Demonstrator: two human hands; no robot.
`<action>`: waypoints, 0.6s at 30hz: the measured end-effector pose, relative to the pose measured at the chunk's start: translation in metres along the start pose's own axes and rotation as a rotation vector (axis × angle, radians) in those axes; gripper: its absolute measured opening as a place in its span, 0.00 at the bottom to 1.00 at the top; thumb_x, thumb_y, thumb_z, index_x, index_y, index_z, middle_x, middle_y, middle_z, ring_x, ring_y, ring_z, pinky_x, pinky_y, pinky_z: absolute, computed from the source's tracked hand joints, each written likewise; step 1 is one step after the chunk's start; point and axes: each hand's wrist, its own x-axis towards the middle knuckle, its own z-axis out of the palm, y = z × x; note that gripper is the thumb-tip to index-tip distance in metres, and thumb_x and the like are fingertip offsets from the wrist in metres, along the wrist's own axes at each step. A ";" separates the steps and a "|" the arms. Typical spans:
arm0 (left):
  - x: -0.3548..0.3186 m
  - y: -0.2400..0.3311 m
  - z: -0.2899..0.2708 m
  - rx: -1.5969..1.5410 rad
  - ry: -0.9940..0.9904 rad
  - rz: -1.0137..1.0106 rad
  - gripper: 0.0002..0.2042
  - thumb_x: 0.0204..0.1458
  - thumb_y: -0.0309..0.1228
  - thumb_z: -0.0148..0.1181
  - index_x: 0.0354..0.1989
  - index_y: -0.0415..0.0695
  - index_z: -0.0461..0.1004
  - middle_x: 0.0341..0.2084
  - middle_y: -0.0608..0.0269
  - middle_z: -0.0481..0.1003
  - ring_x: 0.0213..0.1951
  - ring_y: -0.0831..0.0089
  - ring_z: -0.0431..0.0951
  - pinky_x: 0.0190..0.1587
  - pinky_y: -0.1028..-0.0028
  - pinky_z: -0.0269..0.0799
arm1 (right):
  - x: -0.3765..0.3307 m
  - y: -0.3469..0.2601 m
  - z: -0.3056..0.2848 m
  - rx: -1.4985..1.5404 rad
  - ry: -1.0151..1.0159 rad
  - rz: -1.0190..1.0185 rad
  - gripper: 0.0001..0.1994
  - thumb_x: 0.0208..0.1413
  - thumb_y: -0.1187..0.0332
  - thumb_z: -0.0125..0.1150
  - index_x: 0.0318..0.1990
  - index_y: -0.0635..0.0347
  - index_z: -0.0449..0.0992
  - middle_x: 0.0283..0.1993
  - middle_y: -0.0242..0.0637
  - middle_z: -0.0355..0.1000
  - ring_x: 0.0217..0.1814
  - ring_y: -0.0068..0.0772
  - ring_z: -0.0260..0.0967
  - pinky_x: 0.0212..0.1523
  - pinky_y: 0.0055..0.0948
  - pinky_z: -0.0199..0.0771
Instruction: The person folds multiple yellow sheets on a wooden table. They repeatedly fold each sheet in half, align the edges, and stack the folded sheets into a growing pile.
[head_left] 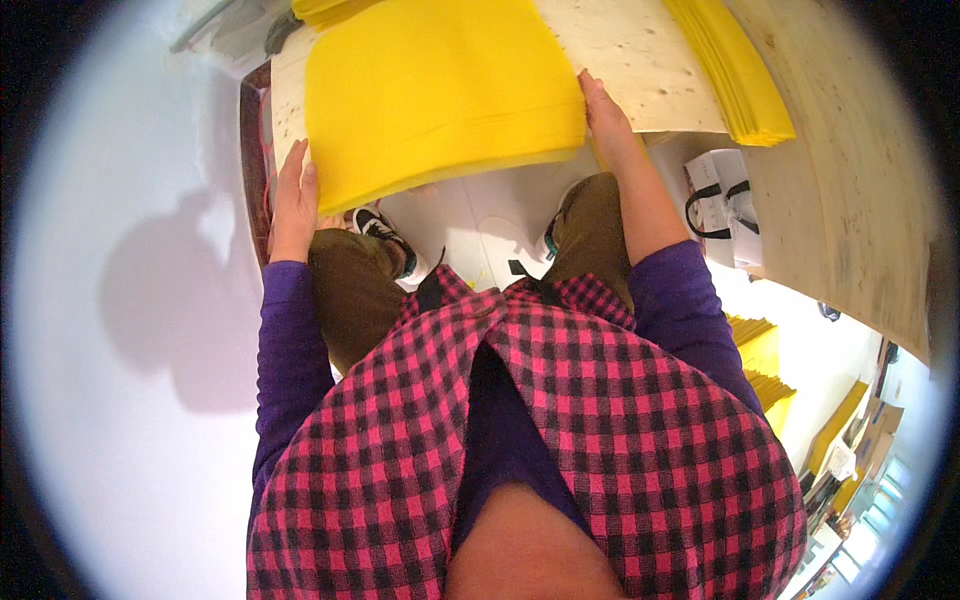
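Left hand [291,205] and right hand [608,118], fingers extended, flank flat, yellow, felt-like sheets [440,90] on pale wooden tabletop [645,60]; even side pressure should keep edges aligned.

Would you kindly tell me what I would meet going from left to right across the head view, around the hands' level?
Grey shadow → left hand → broad yellow sheet material → right hand → white bag with black handles → wooden board.
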 end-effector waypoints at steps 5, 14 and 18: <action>0.001 -0.007 0.000 -0.042 0.023 -0.023 0.23 0.60 0.42 0.40 0.58 0.38 0.61 0.58 0.44 0.61 0.61 0.56 0.59 0.62 0.67 0.51 | -0.017 -0.005 0.004 -0.205 -0.019 -0.092 0.34 0.61 0.44 0.34 0.64 0.64 0.53 0.67 0.46 0.49 0.70 0.39 0.43 0.67 0.31 0.40; -0.003 -0.011 0.001 -0.084 0.007 -0.061 0.23 0.60 0.41 0.40 0.58 0.38 0.61 0.58 0.48 0.61 0.61 0.58 0.59 0.62 0.68 0.52 | -0.021 -0.008 0.001 -0.175 -0.068 -0.065 0.32 0.63 0.48 0.29 0.64 0.66 0.52 0.67 0.45 0.50 0.70 0.38 0.44 0.67 0.31 0.40; -0.003 -0.011 0.000 -0.039 0.046 -0.009 0.23 0.60 0.43 0.40 0.57 0.38 0.63 0.58 0.48 0.62 0.61 0.57 0.60 0.61 0.67 0.53 | -0.022 -0.005 -0.001 -0.089 -0.039 -0.029 0.32 0.63 0.48 0.29 0.63 0.68 0.53 0.67 0.45 0.51 0.69 0.38 0.45 0.67 0.31 0.42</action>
